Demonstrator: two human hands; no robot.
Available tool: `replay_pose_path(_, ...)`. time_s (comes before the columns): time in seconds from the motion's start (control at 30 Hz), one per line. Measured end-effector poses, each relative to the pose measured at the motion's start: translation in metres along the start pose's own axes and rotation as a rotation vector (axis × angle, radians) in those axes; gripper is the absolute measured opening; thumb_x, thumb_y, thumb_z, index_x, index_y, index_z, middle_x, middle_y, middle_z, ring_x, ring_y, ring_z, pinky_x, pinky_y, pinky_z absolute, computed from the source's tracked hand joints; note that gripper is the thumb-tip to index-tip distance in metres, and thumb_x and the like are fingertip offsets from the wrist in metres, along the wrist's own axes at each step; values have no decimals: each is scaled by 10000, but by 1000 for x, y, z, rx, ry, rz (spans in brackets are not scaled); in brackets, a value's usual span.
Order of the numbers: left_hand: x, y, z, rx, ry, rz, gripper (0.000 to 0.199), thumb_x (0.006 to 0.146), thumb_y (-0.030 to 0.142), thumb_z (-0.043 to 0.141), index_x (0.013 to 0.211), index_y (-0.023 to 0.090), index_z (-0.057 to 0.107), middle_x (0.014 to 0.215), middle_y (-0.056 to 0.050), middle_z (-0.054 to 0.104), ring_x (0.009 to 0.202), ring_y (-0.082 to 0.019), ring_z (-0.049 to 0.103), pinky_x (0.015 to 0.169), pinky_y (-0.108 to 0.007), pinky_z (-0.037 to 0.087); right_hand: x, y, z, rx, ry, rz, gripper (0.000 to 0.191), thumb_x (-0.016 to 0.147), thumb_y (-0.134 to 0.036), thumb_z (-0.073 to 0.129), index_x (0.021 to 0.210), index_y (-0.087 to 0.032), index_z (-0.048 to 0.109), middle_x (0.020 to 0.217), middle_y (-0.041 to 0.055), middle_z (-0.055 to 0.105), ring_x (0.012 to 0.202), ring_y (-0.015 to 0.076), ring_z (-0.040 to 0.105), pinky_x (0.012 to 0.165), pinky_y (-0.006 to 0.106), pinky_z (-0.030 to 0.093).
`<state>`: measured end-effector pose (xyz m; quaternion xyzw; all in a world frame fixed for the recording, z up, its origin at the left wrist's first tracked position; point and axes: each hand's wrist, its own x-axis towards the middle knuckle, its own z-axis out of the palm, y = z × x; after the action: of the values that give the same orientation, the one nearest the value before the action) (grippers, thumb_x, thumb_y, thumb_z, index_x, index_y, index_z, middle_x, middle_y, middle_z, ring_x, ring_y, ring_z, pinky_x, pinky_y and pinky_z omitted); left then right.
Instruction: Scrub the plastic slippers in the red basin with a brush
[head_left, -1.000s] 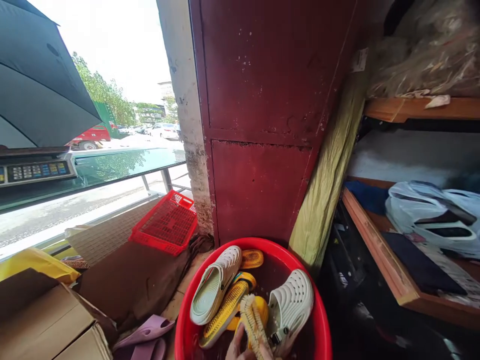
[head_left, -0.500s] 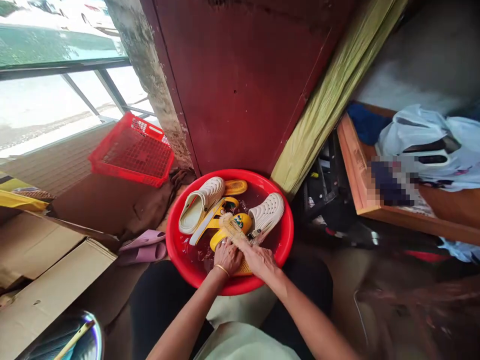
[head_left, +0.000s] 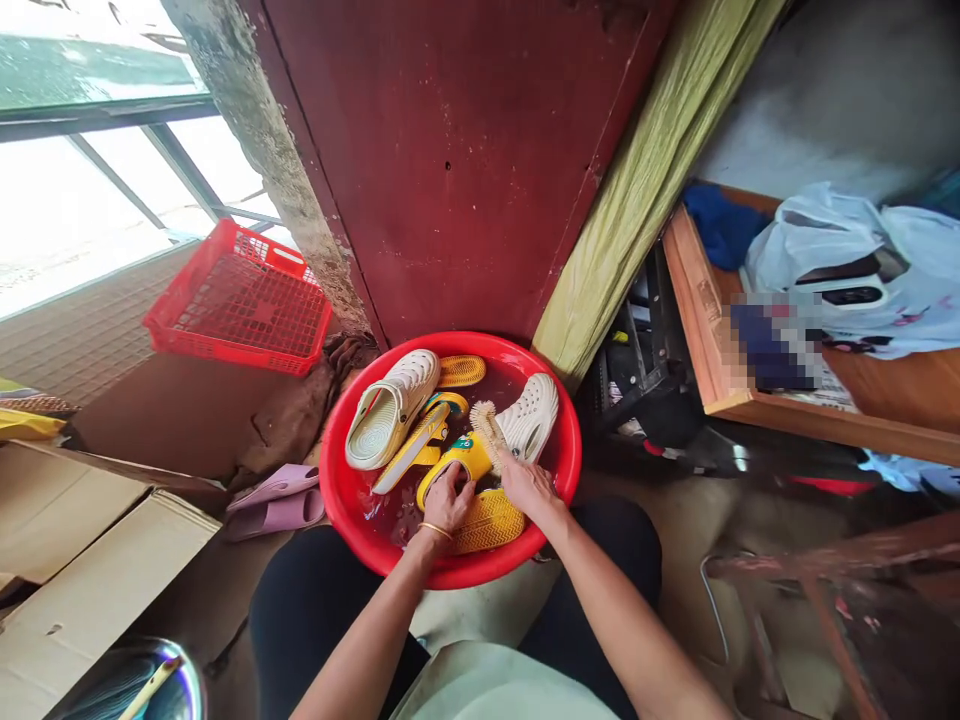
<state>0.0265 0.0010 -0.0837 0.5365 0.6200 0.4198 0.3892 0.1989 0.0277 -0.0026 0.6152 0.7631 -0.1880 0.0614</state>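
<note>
A red basin [head_left: 568, 430] of water stands between my knees with several shoes in it. My left hand [head_left: 448, 497] grips a yellow slipper [head_left: 474, 455] with a cartoon figure on its strap; the fingertips are hidden inside the opening. In my right hand [head_left: 531, 488] is a scrub brush [head_left: 487, 428] with pale bristles, close beside that slipper's strap. A yellow sole [head_left: 491, 522] lies below both hands. Left of the brush, another yellow slipper [head_left: 414, 448] rests on its side. One white clog [head_left: 375, 425] is at the left, a second white clog [head_left: 534, 410] at the right.
Behind the basin stands a dark red panel [head_left: 450, 240] beside a yellow-green curtain [head_left: 600, 260]. To the left are a red plastic crate [head_left: 247, 300], pink slippers [head_left: 276, 500] and cardboard [head_left: 112, 590]. A wooden drawer [head_left: 750, 405] holding plastic bags is at the right.
The brush has moved from over the yellow slipper's strap to its right side, more upright. My hands have drawn apart, showing more of the yellow sole. The whole view has shifted slightly.
</note>
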Motion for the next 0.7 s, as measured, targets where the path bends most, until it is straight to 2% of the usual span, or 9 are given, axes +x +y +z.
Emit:
replay_pose_path(0.07, 0, 4, -3, -150, 30, -33, 183, 758, 375, 666, 864, 229, 639, 805, -28, 707, 795, -223, 657, 802, -359, 520, 10, 2, -6, 14, 12, 11, 536, 1059, -274, 377, 1594, -267, 404, 1085, 141, 789, 1000, 273, 751, 860, 369, 548)
replay_pose_path(0.13, 0, 6, -6, -310, 71, -87, 277, 737, 421, 696, 921, 217, 661, 770, -15, 706, 759, -207, 655, 746, -327, 521, 7, 1, -4, 39, 26, 11, 543, 1063, -286, 380, 1605, -257, 379, 1127, 140, 781, 1014, 262, 747, 852, 346, 547)
replay_pose_path(0.27, 5, 6, -9, -585, 173, -222, 417, 670, 449, 768, 970, 175, 674, 705, 17, 681, 641, -150, 605, 651, -271, 483, -36, -8, 26, 120, 69, -75, 590, 1046, -274, 392, 1631, -220, 332, 1102, 142, 783, 949, 252, 758, 801, 310, 566)
replay_pose_path(0.33, 10, 6, -11, -686, 213, -279, 420, 634, 410, 798, 957, 167, 685, 726, 17, 697, 639, -139, 602, 638, -259, 476, -60, -11, 40, 112, 60, -137, 592, 1032, -284, 411, 1621, -277, 363, 1043, 114, 791, 868, 251, 764, 752, 306, 580)
replay_pose_path(0.4, 17, 8, -13, -774, 241, -321, 383, 635, 385, 785, 941, 174, 695, 789, -4, 736, 716, -166, 650, 671, -271, 506, -70, -12, 42, 76, 58, -164, 584, 1029, -308, 425, 1610, -352, 383, 1013, 88, 789, 796, 248, 761, 715, 313, 591)
replay_pose_path(0.5, 27, 14, -18, -867, 226, -382, 258, 688, 370, 719, 859, 178, 697, 784, -44, 751, 814, -232, 715, 731, -341, 565, -52, -11, 22, 49, 141, -149, 565, 1047, -319, 423, 1606, -387, 383, 1028, 77, 777, 798, 239, 758, 749, 327, 601)
replay_pose_path(0.6, 34, 26, -21, -913, 166, -425, 195, 735, 338, 661, 810, 162, 699, 727, -84, 738, 850, -290, 744, 778, -431, 600, -20, -11, -7, 161, 306, -134, 551, 1064, -269, 378, 1616, -260, 393, 1141, 125, 769, 965, 248, 755, 879, 337, 594)
replay_pose_path(0.7, 39, 40, -18, -902, 160, -372, 277, 831, 402, 573, 875, 169, 716, 780, -111, 756, 938, -320, 742, 826, -492, 606, -10, -13, -12, 330, 375, -228, 543, 1059, -243, 369, 1593, -158, 426, 1295, 157, 731, 1097, 244, 731, 963, 318, 573)
